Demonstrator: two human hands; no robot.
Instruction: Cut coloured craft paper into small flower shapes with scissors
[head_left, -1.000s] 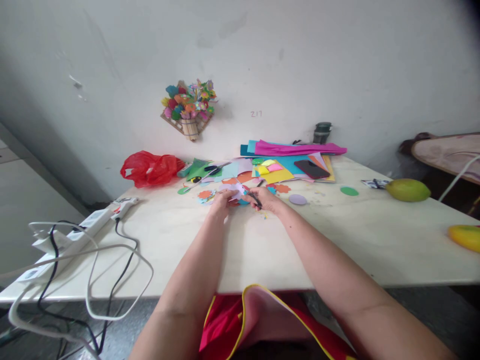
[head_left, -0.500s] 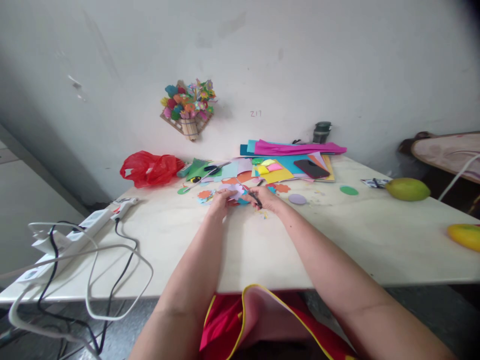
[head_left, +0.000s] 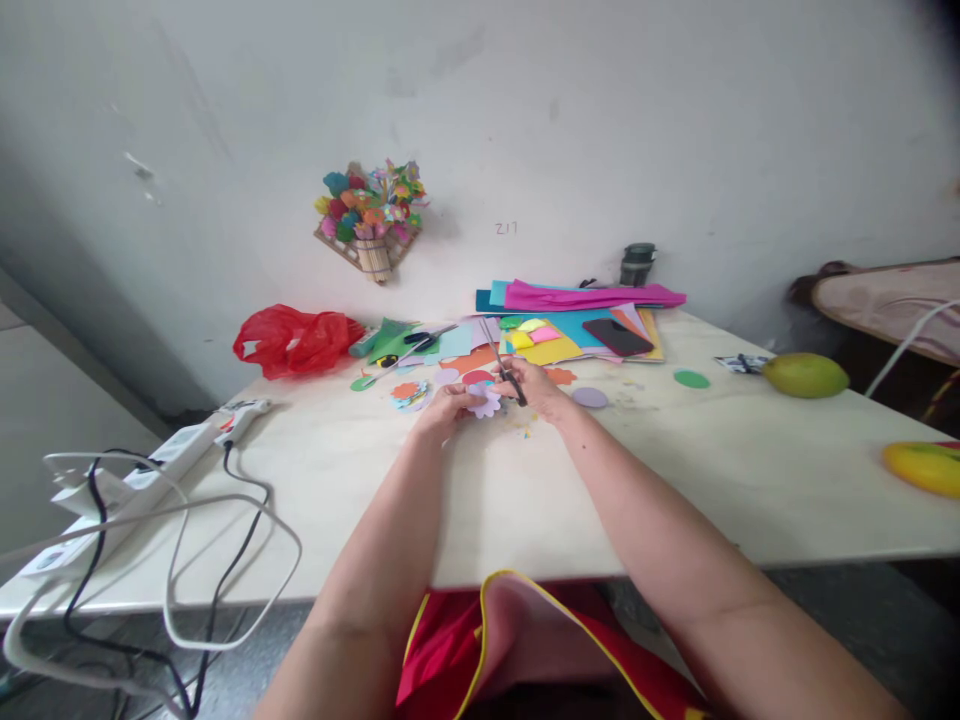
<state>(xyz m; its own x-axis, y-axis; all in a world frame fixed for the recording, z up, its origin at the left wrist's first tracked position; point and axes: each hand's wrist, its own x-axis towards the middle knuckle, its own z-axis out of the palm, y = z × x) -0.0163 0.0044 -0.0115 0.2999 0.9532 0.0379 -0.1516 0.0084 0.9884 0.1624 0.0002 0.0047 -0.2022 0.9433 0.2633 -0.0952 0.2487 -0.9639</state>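
Between the thumb and fingers of my left hand [head_left: 446,408] is a pale purple paper flower [head_left: 486,401] with a scalloped edge. My right hand [head_left: 534,388] is closed on scissors [head_left: 512,385] with dark handles, their blades pointing up and away, to the upper left. Its fingertips are at the flower's right edge. Just beyond the hands lie a red paper circle [head_left: 478,377] and orange paper [head_left: 480,360]. An orange scalloped piece [head_left: 409,390] rests left of my left hand, and a purple circle [head_left: 589,397] sits right of my right hand.
Coloured sheets [head_left: 574,325], a phone [head_left: 619,337] and a second pair of scissors [head_left: 427,338] lie at the back. A red bag [head_left: 296,342] and a power strip [head_left: 124,495] with cables are on the left. A green mango [head_left: 806,375] and a yellow one [head_left: 922,467] are at right.
The purple flower has come lower and nearer, between both hands. The scissors have turned from the flower, their blades now pointing further up and away. The camera view has shifted slightly.
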